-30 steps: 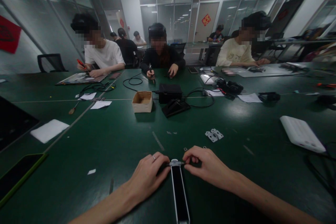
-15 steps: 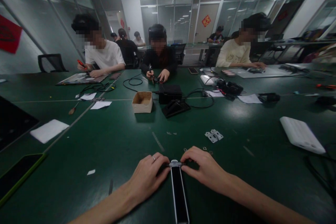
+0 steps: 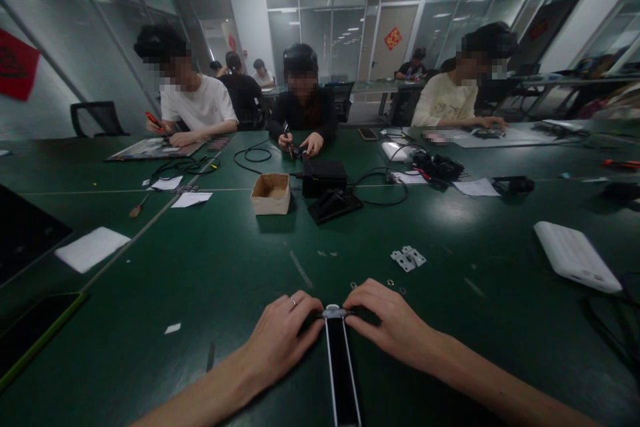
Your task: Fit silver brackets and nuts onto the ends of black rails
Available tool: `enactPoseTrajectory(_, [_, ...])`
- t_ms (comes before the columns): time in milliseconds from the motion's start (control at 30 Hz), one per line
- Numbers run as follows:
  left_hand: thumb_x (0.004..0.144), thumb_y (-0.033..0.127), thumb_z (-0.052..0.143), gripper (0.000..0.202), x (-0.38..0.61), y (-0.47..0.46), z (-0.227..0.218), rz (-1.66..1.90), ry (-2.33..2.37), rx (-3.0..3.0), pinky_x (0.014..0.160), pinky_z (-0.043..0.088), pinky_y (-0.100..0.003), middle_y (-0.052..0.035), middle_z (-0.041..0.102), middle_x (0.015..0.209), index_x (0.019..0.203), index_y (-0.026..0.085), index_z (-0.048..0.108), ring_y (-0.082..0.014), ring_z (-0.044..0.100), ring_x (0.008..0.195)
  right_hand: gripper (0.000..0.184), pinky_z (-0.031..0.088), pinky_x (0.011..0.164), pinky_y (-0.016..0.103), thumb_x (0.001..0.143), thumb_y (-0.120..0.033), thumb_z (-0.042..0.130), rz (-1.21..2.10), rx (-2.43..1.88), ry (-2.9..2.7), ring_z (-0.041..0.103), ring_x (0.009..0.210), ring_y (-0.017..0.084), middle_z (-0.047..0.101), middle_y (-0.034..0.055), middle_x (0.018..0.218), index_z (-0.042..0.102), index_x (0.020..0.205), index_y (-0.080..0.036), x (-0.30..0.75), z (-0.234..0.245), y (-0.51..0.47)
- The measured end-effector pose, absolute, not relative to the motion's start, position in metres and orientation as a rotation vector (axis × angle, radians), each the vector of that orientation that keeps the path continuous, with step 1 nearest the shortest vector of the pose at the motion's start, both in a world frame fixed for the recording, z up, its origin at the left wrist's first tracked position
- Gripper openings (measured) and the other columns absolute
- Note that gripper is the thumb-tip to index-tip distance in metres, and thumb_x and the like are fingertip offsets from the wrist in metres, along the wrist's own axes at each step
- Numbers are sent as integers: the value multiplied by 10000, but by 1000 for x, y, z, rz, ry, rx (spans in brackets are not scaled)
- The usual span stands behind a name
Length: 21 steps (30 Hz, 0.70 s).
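Note:
A long black strip with a pale edge and a metal end cap [image 3: 342, 367] lies on the green table [image 3: 225, 267], running from the near edge away from me. My left hand [image 3: 283, 337], a ring on one finger, is curled at the left of the strip's far end. My right hand [image 3: 387, 321] pinches the same end from the right. Both sets of fingertips meet at the metal cap [image 3: 333, 311]. Small metal rings [image 3: 390, 283] lie just beyond my right hand. Two small white hinge-like brackets [image 3: 408, 257] rest farther off.
A small cardboard box [image 3: 271, 193], a black unit with cables [image 3: 325, 180] and a black stand [image 3: 334, 205] sit mid-table. A white flat device [image 3: 570, 255] lies at right, white paper [image 3: 91, 248] and a dark tablet [image 3: 35, 330] at left. Three people work across the table.
My hands stay at the strip's end; the right fingers have shifted slightly on the cap. The person opposite has brought both hands together.

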<state>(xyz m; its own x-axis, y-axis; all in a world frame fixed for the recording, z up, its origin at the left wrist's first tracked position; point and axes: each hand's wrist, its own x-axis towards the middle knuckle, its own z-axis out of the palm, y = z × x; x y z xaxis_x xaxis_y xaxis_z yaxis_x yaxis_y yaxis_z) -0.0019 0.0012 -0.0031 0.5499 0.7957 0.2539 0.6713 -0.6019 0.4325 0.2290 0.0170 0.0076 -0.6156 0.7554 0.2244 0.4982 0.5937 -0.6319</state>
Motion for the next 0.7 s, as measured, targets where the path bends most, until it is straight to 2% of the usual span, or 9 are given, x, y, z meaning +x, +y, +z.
enactPoseTrajectory(333, [915,206,495,93,-2,-1,-4,601,1215,2497,672,495,-281,-23,646,886,983,195,558,-166,619,753,153,489,811,336,896,-224,562,589,-937,-2416,589,901,183,670,61,966,640,1017,-174,230,3,18])
enactPoseTrajectory(700, [909,197,490,101,-1,0,0,593,1218,2484,679,500,-288,-26,645,892,984,189,556,-163,619,755,125,483,769,331,854,-176,575,556,-945,-2396,581,878,187,654,64,938,627,968,-173,230,6,17])
